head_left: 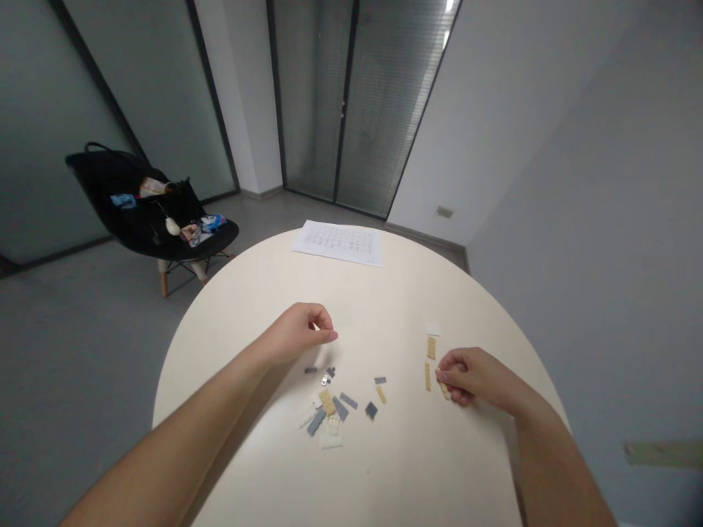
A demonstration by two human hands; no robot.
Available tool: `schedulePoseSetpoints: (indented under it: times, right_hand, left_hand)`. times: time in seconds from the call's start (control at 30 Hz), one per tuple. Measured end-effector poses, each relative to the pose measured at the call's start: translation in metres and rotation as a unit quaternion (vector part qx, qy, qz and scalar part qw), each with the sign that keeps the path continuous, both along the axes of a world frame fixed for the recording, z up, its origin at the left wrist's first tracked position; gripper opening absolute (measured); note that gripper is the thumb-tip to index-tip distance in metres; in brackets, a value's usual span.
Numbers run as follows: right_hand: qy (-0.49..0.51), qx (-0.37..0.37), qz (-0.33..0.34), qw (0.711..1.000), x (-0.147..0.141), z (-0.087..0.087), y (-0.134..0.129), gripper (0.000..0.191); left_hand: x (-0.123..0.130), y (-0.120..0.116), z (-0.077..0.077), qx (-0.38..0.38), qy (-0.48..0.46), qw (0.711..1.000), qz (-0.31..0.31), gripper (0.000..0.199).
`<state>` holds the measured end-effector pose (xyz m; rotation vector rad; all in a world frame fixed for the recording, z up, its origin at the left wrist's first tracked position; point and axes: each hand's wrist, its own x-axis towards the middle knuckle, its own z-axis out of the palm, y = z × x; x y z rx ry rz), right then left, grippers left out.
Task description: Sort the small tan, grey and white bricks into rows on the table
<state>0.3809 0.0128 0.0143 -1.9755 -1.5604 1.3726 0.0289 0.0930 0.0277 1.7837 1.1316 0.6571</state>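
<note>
My left hand hovers over the table, fingers curled and thumb pressed toward the index finger. Anything in that pinch is too small to make out. On the right, my right hand is closed on a narrow tan building-brick plate, partly hidden by the fingers. Beside it lie another tan strip, a wider tan plate and a white piece, in a rough column. Below my left hand is a loose pile with a tan plate, a grey plate and a white piece.
Between the hands lie a dark grey square piece, a short tan strip and a small grey strip. Printed paper rests at the far edge of the round table. A black chair holding a bag stands left.
</note>
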Motion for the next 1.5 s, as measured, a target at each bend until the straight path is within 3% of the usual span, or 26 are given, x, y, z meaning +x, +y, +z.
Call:
schedulePoseSetpoints:
  times: [0.1, 0.27, 0.53, 0.73, 1.0, 1.07, 1.13, 1.27, 1.37, 1.5]
  right_hand:
    - [-0.019, 0.004, -0.002, 1.0, -0.004, 0.001, 0.0, 0.024]
    - [-0.05, 0.002, -0.014, 0.999, -0.01, 0.004, 0.001, 0.019]
    - [-0.04, 0.016, -0.012, 0.999, -0.012, -0.003, 0.002, 0.024]
    - [-0.028, 0.039, 0.005, 0.999, -0.01, -0.012, 0.003, 0.03]
    - [-0.022, 0.032, -0.03, 0.999, -0.018, -0.008, 0.005, 0.033]
    - [-0.046, 0.062, -0.047, 0.996, -0.021, -0.004, 0.007, 0.031]
    - [-0.103, 0.145, -0.048, 0.983, -0.026, 0.002, 0.009, 0.028]
    - [-0.164, 0.285, 0.053, 0.943, -0.045, 0.009, 0.01, 0.022]
    - [-0.148, 0.297, 0.17, 0.928, -0.066, 0.008, 0.007, 0.024]
    - [-0.147, 0.275, 0.257, 0.915, -0.089, 0.007, 0.0, 0.022]
  left_hand:
    - [-0.005, 0.002, -0.001, -0.003, 0.054, 0.998, -0.041, 0.02]
    - [-0.011, 0.005, -0.002, 0.009, 0.108, 0.993, -0.047, 0.02]
    - [-0.028, 0.004, 0.008, -0.019, 0.22, 0.969, -0.112, 0.015]
    - [-0.029, 0.001, 0.007, -0.043, 0.264, 0.95, -0.163, 0.012]
    - [-0.022, -0.004, 0.012, -0.012, 0.293, 0.941, -0.167, 0.012]
    - [-0.02, -0.006, 0.011, -0.003, 0.293, 0.941, -0.168, 0.013]
    - [-0.018, -0.007, 0.01, 0.007, 0.291, 0.941, -0.173, 0.014]
    - [-0.015, -0.009, 0.008, 0.023, 0.292, 0.939, -0.18, 0.011]
    - [-0.014, -0.009, 0.007, 0.024, 0.294, 0.94, -0.173, 0.009]
    - [-0.014, -0.01, 0.007, 0.031, 0.292, 0.941, -0.167, 0.009]
